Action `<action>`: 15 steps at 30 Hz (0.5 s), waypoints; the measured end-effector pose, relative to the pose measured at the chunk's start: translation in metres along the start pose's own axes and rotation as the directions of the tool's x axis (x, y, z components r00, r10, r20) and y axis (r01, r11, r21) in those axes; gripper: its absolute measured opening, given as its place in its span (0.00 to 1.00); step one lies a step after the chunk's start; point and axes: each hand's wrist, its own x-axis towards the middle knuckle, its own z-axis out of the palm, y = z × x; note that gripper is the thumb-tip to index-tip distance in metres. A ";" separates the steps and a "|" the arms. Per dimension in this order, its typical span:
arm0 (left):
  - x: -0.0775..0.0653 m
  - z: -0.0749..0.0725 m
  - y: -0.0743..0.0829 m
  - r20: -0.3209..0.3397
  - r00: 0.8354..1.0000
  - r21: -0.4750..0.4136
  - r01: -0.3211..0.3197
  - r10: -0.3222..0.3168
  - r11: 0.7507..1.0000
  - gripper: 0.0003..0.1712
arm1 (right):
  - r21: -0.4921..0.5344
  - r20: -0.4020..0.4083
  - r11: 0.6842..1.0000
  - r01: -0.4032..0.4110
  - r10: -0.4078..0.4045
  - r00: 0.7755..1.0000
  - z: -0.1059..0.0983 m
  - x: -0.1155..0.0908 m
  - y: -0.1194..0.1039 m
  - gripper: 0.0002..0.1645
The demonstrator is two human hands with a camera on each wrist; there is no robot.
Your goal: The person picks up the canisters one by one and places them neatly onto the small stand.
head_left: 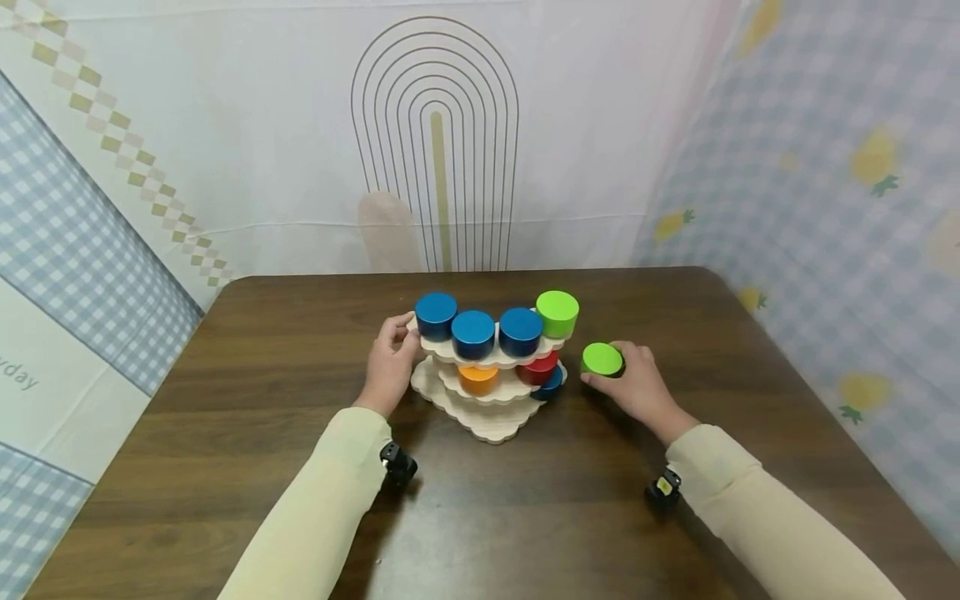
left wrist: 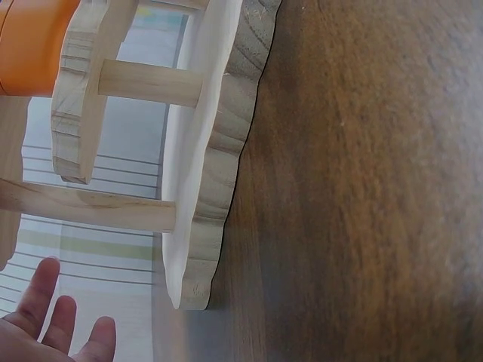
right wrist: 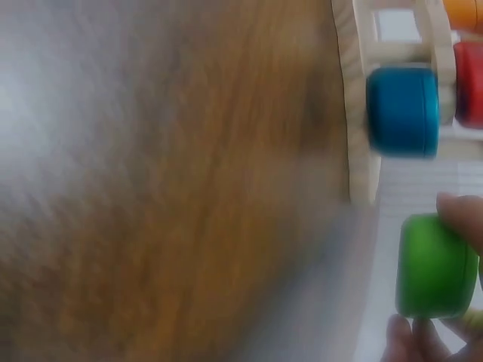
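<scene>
A three-tiered wooden stand (head_left: 495, 423) with scalloped edges is on the table. Its top tier carries three blue cylinders (head_left: 473, 334) and a light-green cylinder (head_left: 557, 313). Lower down are an orange cylinder (head_left: 478, 380), a red one (head_left: 537, 369) and a partly hidden blue one (right wrist: 402, 111). My left hand (head_left: 392, 360) holds the top tier's left edge; several of its fingertips (left wrist: 60, 320) show beside the stand in the left wrist view. To the right of the stand, my right hand (head_left: 637, 383) grips another light-green cylinder (right wrist: 434, 265) between thumb and fingers, apart from the stand.
The dark wooden table (head_left: 285, 467) extends around the stand. Behind it hangs a white patterned cloth (head_left: 600, 125), and a blue checked cloth (head_left: 817, 250) hangs along the right side. Both wrists wear small black cameras (head_left: 398, 465).
</scene>
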 end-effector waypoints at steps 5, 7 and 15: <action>0.000 0.000 0.000 -0.001 1.000 0.004 0.000 0.000 1.000 0.24 | -0.002 0.022 1.000 -0.003 0.003 1.000 0.004 -0.010 -0.006 0.43; 0.000 0.001 0.000 0.001 1.000 0.004 0.001 -0.001 1.000 0.23 | -0.002 0.026 1.000 0.006 -0.005 1.000 0.007 -0.015 -0.009 0.42; 0.001 0.001 -0.001 0.000 1.000 -0.001 -0.001 0.001 1.000 0.24 | 0.005 0.055 0.999 0.052 -0.052 0.997 0.021 -0.034 -0.017 0.39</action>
